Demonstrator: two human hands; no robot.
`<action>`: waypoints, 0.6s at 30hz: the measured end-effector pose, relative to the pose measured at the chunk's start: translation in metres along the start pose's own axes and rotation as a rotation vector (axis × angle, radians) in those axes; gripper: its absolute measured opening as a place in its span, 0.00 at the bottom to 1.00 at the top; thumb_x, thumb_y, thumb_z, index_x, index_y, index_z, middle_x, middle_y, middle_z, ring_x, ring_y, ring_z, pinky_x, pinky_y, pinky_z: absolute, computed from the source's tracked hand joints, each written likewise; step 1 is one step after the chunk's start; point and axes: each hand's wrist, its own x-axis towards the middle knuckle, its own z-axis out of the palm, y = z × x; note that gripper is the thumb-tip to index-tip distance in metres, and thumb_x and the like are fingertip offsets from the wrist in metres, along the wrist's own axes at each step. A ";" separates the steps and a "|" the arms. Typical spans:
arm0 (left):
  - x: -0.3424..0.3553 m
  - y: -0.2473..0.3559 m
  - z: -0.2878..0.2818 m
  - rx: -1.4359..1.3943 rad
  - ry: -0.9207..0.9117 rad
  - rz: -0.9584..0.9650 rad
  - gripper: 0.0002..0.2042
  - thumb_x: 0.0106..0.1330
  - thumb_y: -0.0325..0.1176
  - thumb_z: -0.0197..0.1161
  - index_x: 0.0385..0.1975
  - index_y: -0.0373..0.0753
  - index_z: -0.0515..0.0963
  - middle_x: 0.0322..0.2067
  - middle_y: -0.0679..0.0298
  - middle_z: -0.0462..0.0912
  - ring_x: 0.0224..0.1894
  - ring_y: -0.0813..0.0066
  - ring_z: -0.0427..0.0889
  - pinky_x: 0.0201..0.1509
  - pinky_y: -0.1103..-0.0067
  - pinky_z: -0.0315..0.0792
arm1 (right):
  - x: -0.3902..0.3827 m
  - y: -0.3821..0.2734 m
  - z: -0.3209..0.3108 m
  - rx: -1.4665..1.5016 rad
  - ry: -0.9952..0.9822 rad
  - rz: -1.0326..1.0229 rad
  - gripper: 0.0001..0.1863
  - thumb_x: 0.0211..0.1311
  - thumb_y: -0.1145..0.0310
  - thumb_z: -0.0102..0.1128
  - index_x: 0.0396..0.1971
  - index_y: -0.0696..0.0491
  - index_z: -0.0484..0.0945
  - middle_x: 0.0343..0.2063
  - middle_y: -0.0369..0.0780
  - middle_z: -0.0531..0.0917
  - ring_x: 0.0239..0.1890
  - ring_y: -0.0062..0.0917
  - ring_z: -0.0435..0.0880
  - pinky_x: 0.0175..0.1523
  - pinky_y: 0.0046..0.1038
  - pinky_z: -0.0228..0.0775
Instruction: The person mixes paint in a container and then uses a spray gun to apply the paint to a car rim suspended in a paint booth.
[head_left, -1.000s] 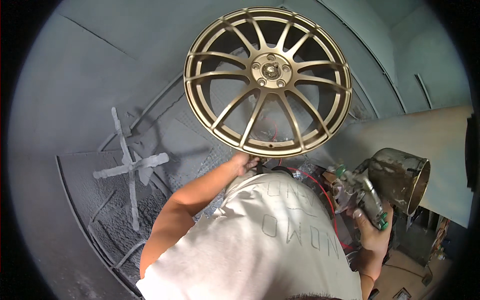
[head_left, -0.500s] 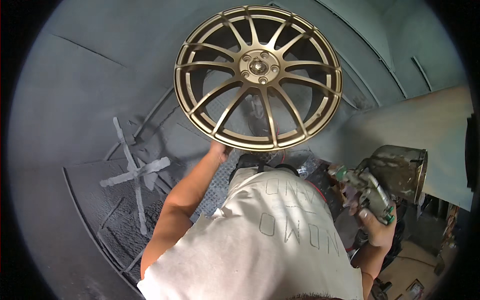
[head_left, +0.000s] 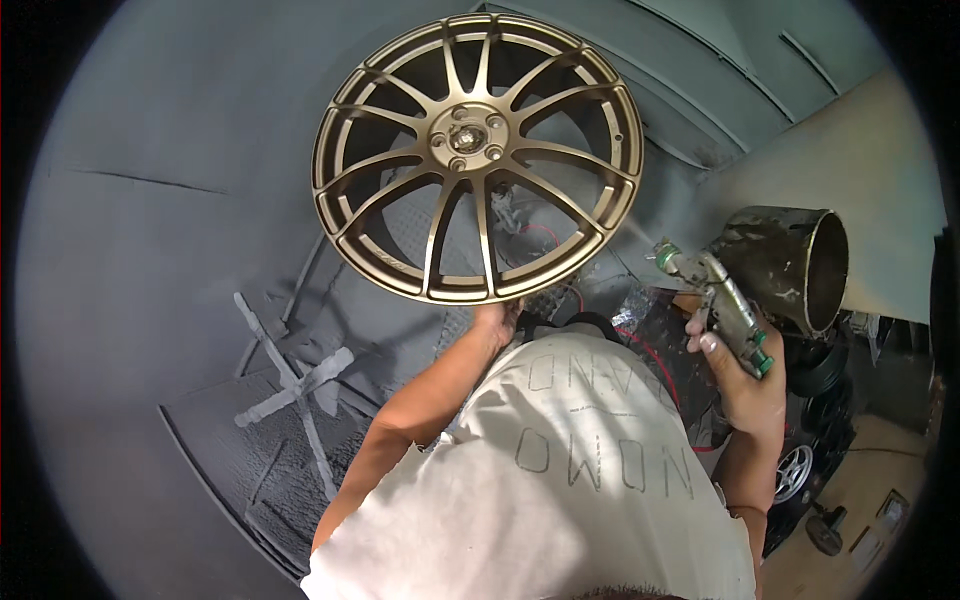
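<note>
A bronze-gold car wheel [head_left: 433, 116] with several thin paired spokes faces up at the top middle. At its near edge is my left hand [head_left: 497, 322]; the rim covers its fingers, so their grip on the wheel or something beneath cannot be seen. My right hand [head_left: 745, 375] is closed around a metal spray gun [head_left: 730, 305] with green fittings, to the right of the wheel. The gun's nozzle is tilted toward the wheel's right edge, a short gap away. A faint pale haze shows between nozzle and rim.
A paint-stained cylindrical drum [head_left: 775, 262] stands just beyond the spray gun. A grey-coated cross-shaped stand [head_left: 298, 385] is at the left. A red hose [head_left: 655, 362] runs low beside my shirt. Another wheel [head_left: 794, 473] lies at the lower right, near a small fan [head_left: 825, 530].
The wheel has turned and sits further left in view. My right hand has raised the spray gun and brought its nozzle round toward the rim. My left hand appears further right under the near edge.
</note>
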 end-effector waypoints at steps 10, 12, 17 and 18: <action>0.007 0.026 -0.023 0.141 -0.002 -0.024 0.15 0.73 0.45 0.50 0.51 0.46 0.75 0.50 0.66 0.78 0.48 0.75 0.75 0.47 0.78 0.70 | 0.005 0.004 -0.015 0.159 -0.020 0.072 0.12 0.62 0.76 0.61 0.44 0.63 0.78 0.36 0.39 0.83 0.36 0.19 0.79 0.44 0.23 0.72; 0.010 0.036 -0.032 0.215 -0.026 -0.006 0.15 0.71 0.46 0.52 0.49 0.45 0.76 0.48 0.65 0.79 0.45 0.74 0.77 0.46 0.78 0.69 | 0.005 0.003 -0.018 0.219 -0.045 0.141 0.14 0.59 0.79 0.62 0.45 0.64 0.78 0.35 0.38 0.82 0.36 0.19 0.79 0.44 0.23 0.72; 0.021 0.068 -0.067 0.236 0.042 0.039 0.13 0.70 0.41 0.56 0.47 0.42 0.77 0.45 0.63 0.81 0.40 0.71 0.79 0.46 0.77 0.71 | -0.001 0.003 -0.014 0.236 -0.143 0.194 0.15 0.58 0.81 0.60 0.47 0.63 0.78 0.35 0.37 0.82 0.36 0.18 0.78 0.45 0.21 0.71; 0.025 0.074 -0.074 0.225 0.072 0.056 0.12 0.69 0.41 0.56 0.46 0.42 0.76 0.45 0.62 0.81 0.41 0.70 0.80 0.46 0.77 0.72 | 0.000 0.005 -0.012 0.237 -0.158 0.176 0.15 0.58 0.81 0.60 0.47 0.63 0.78 0.35 0.37 0.82 0.37 0.18 0.78 0.45 0.21 0.71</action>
